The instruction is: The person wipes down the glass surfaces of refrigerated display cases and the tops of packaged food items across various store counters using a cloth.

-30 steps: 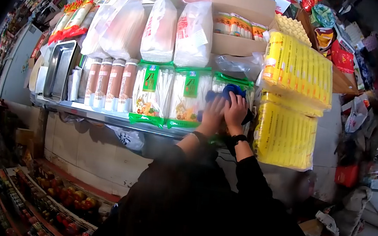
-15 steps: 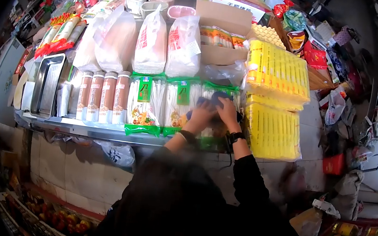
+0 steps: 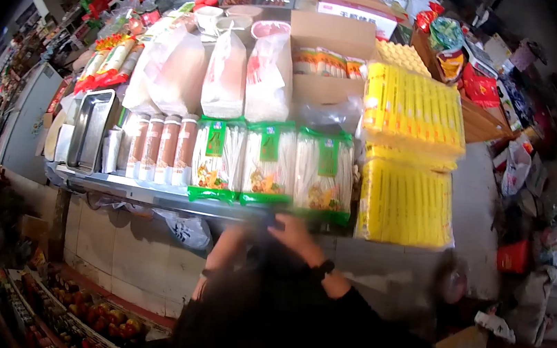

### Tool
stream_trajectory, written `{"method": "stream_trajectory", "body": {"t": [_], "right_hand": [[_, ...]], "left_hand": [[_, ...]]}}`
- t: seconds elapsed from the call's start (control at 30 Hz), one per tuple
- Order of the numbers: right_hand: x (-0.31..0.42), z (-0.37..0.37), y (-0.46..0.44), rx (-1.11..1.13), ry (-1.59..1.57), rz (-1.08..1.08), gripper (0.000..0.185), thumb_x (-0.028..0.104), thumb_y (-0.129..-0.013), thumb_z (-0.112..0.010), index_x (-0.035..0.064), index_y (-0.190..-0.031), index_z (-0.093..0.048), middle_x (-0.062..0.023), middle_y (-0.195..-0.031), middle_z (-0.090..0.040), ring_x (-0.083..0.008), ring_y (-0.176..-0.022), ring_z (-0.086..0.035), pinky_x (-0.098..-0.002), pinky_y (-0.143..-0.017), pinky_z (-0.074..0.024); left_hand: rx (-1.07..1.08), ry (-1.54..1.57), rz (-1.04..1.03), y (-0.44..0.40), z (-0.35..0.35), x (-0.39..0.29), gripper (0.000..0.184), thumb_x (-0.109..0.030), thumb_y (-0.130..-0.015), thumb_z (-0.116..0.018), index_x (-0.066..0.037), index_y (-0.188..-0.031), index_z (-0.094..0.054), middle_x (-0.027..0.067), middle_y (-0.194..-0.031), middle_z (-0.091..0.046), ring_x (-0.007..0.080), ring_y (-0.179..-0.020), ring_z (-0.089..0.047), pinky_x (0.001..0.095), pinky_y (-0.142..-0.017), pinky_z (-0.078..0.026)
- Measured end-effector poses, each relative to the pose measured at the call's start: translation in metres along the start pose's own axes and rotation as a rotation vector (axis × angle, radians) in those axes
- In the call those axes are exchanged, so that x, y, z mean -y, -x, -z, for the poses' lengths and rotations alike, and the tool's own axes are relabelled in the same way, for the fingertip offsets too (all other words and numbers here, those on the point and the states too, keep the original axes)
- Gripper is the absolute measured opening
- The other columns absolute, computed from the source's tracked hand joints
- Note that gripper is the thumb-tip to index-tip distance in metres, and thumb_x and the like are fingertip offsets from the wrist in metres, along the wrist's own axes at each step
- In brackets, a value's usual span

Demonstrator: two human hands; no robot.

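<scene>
Just off the near edge of the counter, my right hand [image 3: 296,237] has its fingers closed on a dark, cloth-like item [image 3: 263,233]. My left hand [image 3: 231,243] is beside that item on its other side; motion blur hides its fingers. Beyond my hands, three green-and-clear noodle packs [image 3: 267,162] stand in a row on the counter. The pack on the right [image 3: 323,176] is in full view. To the left of the noodles are several brown-and-white tubes [image 3: 167,150].
Yellow wrapped packs [image 3: 406,197] are stacked at the counter's right end. White plastic bags [image 3: 226,77] and an open cardboard box [image 3: 330,34] stand behind the noodles. A metal tray [image 3: 92,130] leans at the left. Below hangs a white bag [image 3: 186,230].
Both hands have drawn back from the right-hand noodle pack toward my body, bringing the dark item along. That pack is now uncovered. The view has shifted slightly.
</scene>
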State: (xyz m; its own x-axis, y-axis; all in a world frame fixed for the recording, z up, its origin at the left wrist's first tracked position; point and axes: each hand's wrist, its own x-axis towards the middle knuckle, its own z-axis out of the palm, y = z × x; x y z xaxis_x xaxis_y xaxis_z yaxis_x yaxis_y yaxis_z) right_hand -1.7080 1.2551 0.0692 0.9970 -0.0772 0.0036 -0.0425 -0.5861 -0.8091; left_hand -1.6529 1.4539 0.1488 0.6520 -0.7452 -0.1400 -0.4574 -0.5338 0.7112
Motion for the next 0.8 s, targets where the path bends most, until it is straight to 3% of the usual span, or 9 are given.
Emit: {"method": "stream_trajectory", "body": {"t": [0.1, 0.17, 0.27, 0.37, 0.4, 0.47, 0.63, 0.7, 0.8], "right_hand": [[-0.011, -0.006, 0.003, 0.128, -0.079, -0.024, 0.042, 0.034, -0.079, -0.073, -0.0018, -0.100, -0.065, -0.0225, -0.098, -0.066, -0.0357, -0.091, -0.063, -0.0397, -0.082, -0.0494], [-0.033, -0.022, 0.006, 0.120, -0.077, -0.064, 0.041, 0.033, -0.079, -0.073, -0.0020, -0.100, -0.065, -0.0219, -0.096, -0.066, -0.0351, -0.089, -0.063, -0.0399, -0.080, -0.0496], [-0.040, -0.029, 0.003, 0.208, -0.290, -0.067, 0.040, 0.031, -0.081, -0.072, -0.0009, -0.103, -0.064, -0.0164, -0.092, -0.068, -0.0265, -0.084, -0.064, -0.0359, -0.077, -0.0504], [-0.033, -0.030, -0.003, 0.333, -0.298, -0.104, 0.043, 0.034, -0.079, -0.075, 0.0015, -0.105, -0.065, -0.0146, -0.093, -0.068, -0.0249, -0.085, -0.065, -0.0337, -0.076, -0.0504], [-0.034, -0.032, -0.004, 0.510, -0.316, -0.008, 0.044, 0.034, -0.079, -0.075, 0.0024, -0.108, -0.065, -0.0147, -0.094, -0.068, -0.0247, -0.085, -0.064, -0.0335, -0.077, -0.0502], [-0.034, -0.038, -0.012, 0.800, -0.368, 0.070, 0.045, 0.033, -0.080, -0.073, 0.0046, -0.114, -0.064, -0.0157, -0.103, -0.067, -0.0268, -0.092, -0.064, -0.0352, -0.081, -0.0498], [-0.006, -0.027, -0.052, 0.487, -0.235, 0.116, 0.035, 0.022, -0.083, -0.069, 0.0043, -0.112, -0.064, -0.0157, -0.110, -0.066, -0.0294, -0.103, -0.062, -0.0360, -0.091, -0.0473], [0.024, -0.014, -0.081, 0.291, -0.401, 0.163, 0.030, 0.016, -0.085, -0.066, 0.0040, -0.112, -0.064, -0.0157, -0.111, -0.065, -0.0275, -0.105, -0.062, -0.0340, -0.092, -0.0464], [0.077, 0.001, -0.125, -0.058, -0.408, 0.067, 0.028, 0.011, -0.086, -0.064, 0.0042, -0.113, -0.063, -0.0158, -0.113, -0.064, -0.0275, -0.106, -0.060, -0.0321, -0.092, -0.0455]], "left_hand": [[0.024, -0.006, 0.185, 0.021, -0.035, 0.027, 0.044, 0.006, -0.074, -0.048, -0.011, -0.111, -0.065, 0.0198, -0.100, -0.066, 0.0385, -0.096, -0.062, 0.0419, -0.082, -0.050], [0.007, 0.071, 0.160, 0.038, -0.022, 0.002, 0.040, 0.005, -0.077, -0.047, -0.010, -0.111, -0.062, 0.0205, -0.096, -0.066, 0.0391, -0.094, -0.062, 0.0427, -0.079, -0.049], [-0.159, -0.013, 0.286, 0.056, -0.043, 0.067, 0.029, 0.002, -0.081, -0.048, -0.007, -0.104, -0.064, 0.0201, -0.091, -0.066, 0.0378, -0.089, -0.064, 0.0402, -0.074, -0.050], [-0.247, -0.014, 0.403, 0.074, -0.023, 0.068, 0.027, 0.002, -0.082, -0.049, -0.007, -0.101, -0.065, 0.0190, -0.088, -0.067, 0.0370, -0.085, -0.065, 0.0384, -0.072, -0.051], [-0.203, 0.142, 0.428, 0.073, 0.001, 0.041, 0.030, 0.004, -0.080, -0.048, -0.007, -0.101, -0.065, 0.0184, -0.088, -0.067, 0.0371, -0.084, -0.065, 0.0378, -0.071, -0.051], [-0.227, 0.055, 0.337, 0.075, -0.007, 0.082, 0.032, 0.005, -0.078, -0.047, -0.008, -0.101, -0.065, 0.0184, -0.088, -0.067, 0.0371, -0.084, -0.065, 0.0380, -0.071, -0.052], [-0.218, -0.170, 0.122, 0.036, 0.050, 0.100, 0.040, 0.006, -0.076, -0.046, -0.011, -0.106, -0.066, 0.0183, -0.087, -0.067, 0.0372, -0.083, -0.064, 0.0416, -0.071, -0.052], [-0.202, -0.317, 0.253, 0.010, 0.093, 0.096, 0.042, 0.007, -0.076, -0.045, -0.012, -0.108, -0.066, 0.0175, -0.091, -0.067, 0.0371, -0.082, -0.064, 0.0424, -0.071, -0.052], [-0.466, -0.255, 0.001, -0.022, 0.152, 0.080, 0.047, 0.011, -0.073, -0.045, -0.010, -0.111, -0.064, 0.0167, -0.104, -0.065, 0.0370, -0.090, -0.063, 0.0434, -0.076, -0.052]]}}
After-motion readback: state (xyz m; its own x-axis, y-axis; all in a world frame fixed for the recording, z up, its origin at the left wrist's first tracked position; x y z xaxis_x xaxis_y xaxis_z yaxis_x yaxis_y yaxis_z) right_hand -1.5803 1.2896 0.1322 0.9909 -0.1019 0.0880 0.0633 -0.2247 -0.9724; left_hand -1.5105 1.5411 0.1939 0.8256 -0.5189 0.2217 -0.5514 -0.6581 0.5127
